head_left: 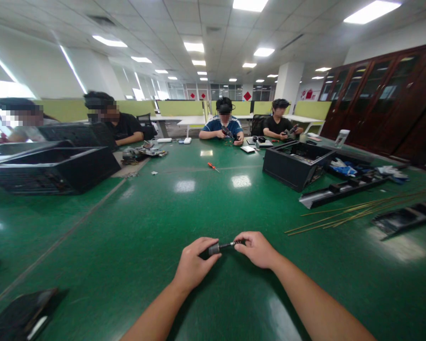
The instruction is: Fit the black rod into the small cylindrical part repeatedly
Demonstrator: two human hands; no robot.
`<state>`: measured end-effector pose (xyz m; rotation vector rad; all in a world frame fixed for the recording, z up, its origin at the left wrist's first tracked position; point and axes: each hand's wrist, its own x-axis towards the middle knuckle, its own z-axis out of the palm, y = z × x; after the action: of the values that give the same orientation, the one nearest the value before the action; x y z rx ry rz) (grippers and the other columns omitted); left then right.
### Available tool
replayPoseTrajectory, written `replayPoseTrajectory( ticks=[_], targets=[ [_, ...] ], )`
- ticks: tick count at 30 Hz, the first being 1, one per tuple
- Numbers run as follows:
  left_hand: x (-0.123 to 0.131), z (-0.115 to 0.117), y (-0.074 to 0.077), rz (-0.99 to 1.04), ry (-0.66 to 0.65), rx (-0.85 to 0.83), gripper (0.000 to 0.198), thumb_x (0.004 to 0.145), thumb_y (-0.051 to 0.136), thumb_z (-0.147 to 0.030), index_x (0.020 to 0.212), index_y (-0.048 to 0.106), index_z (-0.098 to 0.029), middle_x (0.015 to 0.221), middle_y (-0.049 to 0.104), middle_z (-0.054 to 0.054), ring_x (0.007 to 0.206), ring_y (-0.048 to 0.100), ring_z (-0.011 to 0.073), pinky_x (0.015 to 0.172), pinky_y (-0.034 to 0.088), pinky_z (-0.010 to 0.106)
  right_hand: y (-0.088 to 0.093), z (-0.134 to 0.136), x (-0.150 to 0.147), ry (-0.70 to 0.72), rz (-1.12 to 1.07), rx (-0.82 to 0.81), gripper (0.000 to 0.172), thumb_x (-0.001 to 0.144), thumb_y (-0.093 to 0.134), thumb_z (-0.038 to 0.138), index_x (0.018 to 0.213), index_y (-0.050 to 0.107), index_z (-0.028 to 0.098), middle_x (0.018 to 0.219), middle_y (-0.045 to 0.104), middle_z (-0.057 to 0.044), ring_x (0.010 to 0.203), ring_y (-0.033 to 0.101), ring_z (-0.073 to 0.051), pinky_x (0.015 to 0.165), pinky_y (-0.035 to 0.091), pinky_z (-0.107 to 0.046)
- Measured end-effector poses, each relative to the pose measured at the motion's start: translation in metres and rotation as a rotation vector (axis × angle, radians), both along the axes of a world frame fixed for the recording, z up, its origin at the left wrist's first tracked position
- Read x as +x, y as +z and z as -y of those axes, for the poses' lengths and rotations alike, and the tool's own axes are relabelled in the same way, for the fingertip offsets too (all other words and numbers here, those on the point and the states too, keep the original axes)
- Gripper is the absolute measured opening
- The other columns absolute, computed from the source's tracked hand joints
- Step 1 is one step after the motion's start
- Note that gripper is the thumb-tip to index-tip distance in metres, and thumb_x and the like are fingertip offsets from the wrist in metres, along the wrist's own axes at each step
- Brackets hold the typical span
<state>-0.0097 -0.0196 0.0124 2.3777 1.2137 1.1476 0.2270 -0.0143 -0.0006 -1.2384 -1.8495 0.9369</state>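
Over the green table (135,237) I hold a small dark cylindrical tool (222,246) with a silver collar, lying level between both hands. My left hand (195,265) is closed round its thicker left end. My right hand (257,248) pinches its thin right end with closed fingers. Both hands sit low in the middle of the head view, just above the table surface.
A black computer case (294,163) and loose black panels (335,192) lie to the right, with thin yellowish rods (351,213). Another black case (53,170) stands at the left. A red screwdriver (213,166) lies mid-table. Several people sit at the far side.
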Motion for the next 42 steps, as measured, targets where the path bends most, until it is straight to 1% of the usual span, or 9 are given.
replayPoseTrajectory(
  ticks=[5, 10, 19, 28, 32, 35, 37, 40, 42],
  targets=[
    [0.000, 0.000, -0.001, 0.004, -0.010, -0.006, 0.029, 0.076, 0.073, -0.023, 0.105, 0.072, -0.023, 0.096, 0.075, 0.005, 0.087, 0.071, 0.0194, 0.081, 0.058, 0.032, -0.004, -0.001, 0.000, 0.007, -0.004, -0.025, 0.018, 0.083, 0.063, 0.028, 0.093, 0.074, 0.017, 0.056, 0.046, 0.005, 0.051, 0.032, -0.010, 0.049, 0.022, -0.022],
    [-0.001, 0.000, -0.001, -0.001, -0.003, -0.017, 0.029, 0.076, 0.073, -0.022, 0.105, 0.072, -0.024, 0.097, 0.075, 0.004, 0.088, 0.071, 0.0189, 0.081, 0.058, 0.030, 0.000, 0.000, 0.001, 0.017, -0.008, -0.031, 0.018, 0.083, 0.063, 0.028, 0.092, 0.074, 0.017, 0.057, 0.048, 0.005, 0.051, 0.031, -0.009, 0.050, 0.023, -0.022],
    [0.000, 0.001, 0.001, -0.004, 0.003, -0.016, 0.028, 0.076, 0.074, -0.024, 0.104, 0.072, -0.024, 0.096, 0.075, 0.004, 0.087, 0.071, 0.0189, 0.081, 0.057, 0.031, -0.001, -0.001, 0.004, 0.016, 0.007, -0.024, 0.018, 0.082, 0.064, 0.027, 0.093, 0.075, 0.017, 0.054, 0.042, 0.006, 0.050, 0.031, -0.010, 0.049, 0.022, -0.023],
    [0.000, 0.001, 0.001, 0.011, 0.010, -0.072, 0.028, 0.077, 0.072, -0.024, 0.104, 0.071, -0.023, 0.097, 0.074, 0.004, 0.090, 0.069, 0.0195, 0.083, 0.055, 0.032, -0.001, -0.004, 0.009, 0.009, 0.025, -0.022, 0.019, 0.082, 0.064, 0.027, 0.093, 0.075, 0.017, 0.059, 0.051, 0.004, 0.052, 0.035, -0.010, 0.050, 0.024, -0.022],
    [0.002, 0.000, 0.000, 0.013, 0.069, -0.209, 0.028, 0.080, 0.069, -0.033, 0.106, 0.066, -0.023, 0.102, 0.072, 0.005, 0.095, 0.068, 0.0213, 0.088, 0.052, 0.035, -0.004, -0.007, 0.012, 0.005, 0.043, -0.019, 0.020, 0.082, 0.065, 0.029, 0.093, 0.075, 0.016, 0.059, 0.054, 0.003, 0.052, 0.036, -0.010, 0.051, 0.025, -0.022],
    [0.002, -0.003, -0.005, 0.116, 0.121, -0.354, 0.032, 0.090, 0.054, -0.041, 0.115, 0.055, -0.022, 0.106, 0.071, 0.006, 0.096, 0.068, 0.0206, 0.089, 0.052, 0.036, -0.008, -0.010, 0.014, -0.005, 0.038, -0.025, 0.021, 0.082, 0.065, 0.031, 0.093, 0.075, 0.016, 0.062, 0.058, 0.002, 0.053, 0.038, -0.010, 0.051, 0.026, -0.022],
    [-0.001, -0.006, -0.007, 0.191, 0.143, -0.398, 0.034, 0.095, 0.044, -0.042, 0.122, 0.047, -0.021, 0.110, 0.069, 0.008, 0.098, 0.068, 0.0207, 0.092, 0.051, 0.038, -0.010, -0.011, 0.015, -0.012, 0.034, -0.034, 0.022, 0.081, 0.066, 0.031, 0.093, 0.075, 0.016, 0.064, 0.061, 0.001, 0.053, 0.039, -0.010, 0.051, 0.028, -0.023],
    [-0.015, -0.014, -0.008, 0.182, 0.215, -0.319, 0.042, 0.095, 0.039, -0.042, 0.131, 0.042, -0.020, 0.119, 0.065, 0.011, 0.112, 0.062, 0.0232, 0.102, 0.045, 0.042, -0.011, -0.012, 0.015, -0.004, 0.017, -0.033, 0.021, 0.081, 0.066, 0.031, 0.093, 0.076, 0.016, 0.069, 0.064, 0.000, 0.055, 0.042, -0.011, 0.053, 0.031, -0.023],
    [-0.031, -0.020, -0.006, 0.125, 0.309, -0.215, 0.044, 0.093, 0.041, -0.044, 0.128, 0.049, -0.018, 0.122, 0.061, 0.013, 0.119, 0.057, 0.0254, 0.107, 0.041, 0.044, -0.011, -0.011, 0.015, 0.003, 0.010, -0.028, 0.020, 0.080, 0.066, 0.029, 0.093, 0.076, 0.017, 0.071, 0.066, -0.001, 0.056, 0.044, -0.011, 0.055, 0.032, -0.023]
  ],
)
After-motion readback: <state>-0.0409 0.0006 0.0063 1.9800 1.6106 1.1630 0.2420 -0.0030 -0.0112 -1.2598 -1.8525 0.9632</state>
